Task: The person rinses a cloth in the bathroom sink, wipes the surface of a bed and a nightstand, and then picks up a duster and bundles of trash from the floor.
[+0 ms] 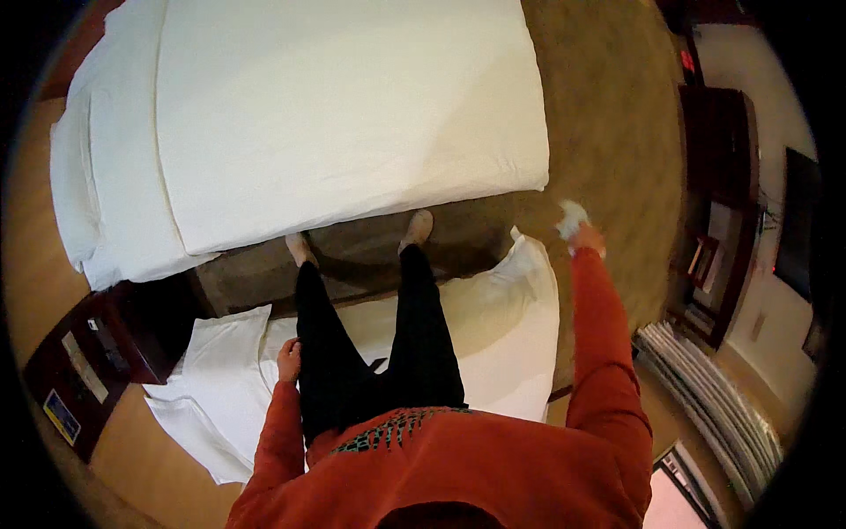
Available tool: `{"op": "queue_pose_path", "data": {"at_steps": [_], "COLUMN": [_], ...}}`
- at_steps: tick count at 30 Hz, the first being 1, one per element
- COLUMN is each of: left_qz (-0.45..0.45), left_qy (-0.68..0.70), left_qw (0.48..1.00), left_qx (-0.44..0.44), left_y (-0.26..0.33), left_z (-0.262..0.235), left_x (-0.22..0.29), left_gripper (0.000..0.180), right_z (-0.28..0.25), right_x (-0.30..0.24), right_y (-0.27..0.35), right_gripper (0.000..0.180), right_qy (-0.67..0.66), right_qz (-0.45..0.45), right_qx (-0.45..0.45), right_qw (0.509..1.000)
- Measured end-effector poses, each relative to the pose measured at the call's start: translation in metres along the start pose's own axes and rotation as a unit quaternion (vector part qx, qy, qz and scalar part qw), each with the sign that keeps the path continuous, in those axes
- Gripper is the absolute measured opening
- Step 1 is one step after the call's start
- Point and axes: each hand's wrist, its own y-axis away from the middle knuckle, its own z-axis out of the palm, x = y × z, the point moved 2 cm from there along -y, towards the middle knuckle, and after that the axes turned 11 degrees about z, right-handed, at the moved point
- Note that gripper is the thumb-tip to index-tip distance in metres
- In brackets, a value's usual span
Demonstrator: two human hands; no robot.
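Note:
My right hand [589,239] reaches out to the right, past the bed's corner, closed around a crumpled white cloth [574,217] that is blurred by motion. Beside my left thigh hangs my left hand [289,360], its fingers curled in and nothing visible in them. In front of me is a bed with a smooth white sheet [352,106]. Right behind my legs a second bed with a white cover [507,339] has a raised, rumpled corner near my right arm. I stand between the two beds.
A dark wooden nightstand [145,331] fills the gap between the beds at left. Brown carpet [608,106] runs along the right. Beyond it are a dark cabinet [718,141], a wall-mounted screen [797,220] and a ribbed pale unit [705,401] by the wall.

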Motion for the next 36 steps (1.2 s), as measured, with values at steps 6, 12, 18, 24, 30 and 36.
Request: {"op": "queue_pose_path", "data": {"at_steps": [6, 12, 18, 24, 30, 36], "left_qz": [-0.223, -0.205, -0.311, -0.305, -0.385, -0.186], "left_qy": [0.253, 0.169, 0.387, 0.427, 0.681, 0.01], "left_qw": [0.941, 0.963, 0.844, 0.774, 0.43, 0.947], "left_qx": [-0.01, 0.032, 0.203, 0.355, 0.45, 0.263], "left_y": [0.045, 0.092, 0.164, 0.226, 0.216, 0.186], "left_z": [0.037, -0.005, -0.027, -0.021, -0.054, -0.063], "left_x": [-0.01, -0.003, -0.056, -0.12, -0.108, -0.14], "left_gripper": [0.031, 0.033, 0.04, 0.029, 0.03, 0.04], "right_z": [-0.004, 0.017, -0.033, -0.089, -0.219, -0.268], "right_x": [0.019, -0.15, -0.318, -0.443, -0.535, -0.609], "right_y": [0.016, 0.125, 0.309, 0.44, 0.623, 0.726], "right_gripper": [0.034, 0.037, 0.041, 0.045, 0.052, 0.066], "right_qy": [-0.004, -0.072, -0.154, -0.271, -0.42, -0.482], "right_qz": [-0.127, -0.347, -0.399, -0.342, -0.401, -0.417], "right_qx": [0.001, -0.088, -0.3, -0.55, -0.68, -0.727], "right_qw": [0.992, 0.931, 0.853, 0.712, 0.448, 0.254]}}
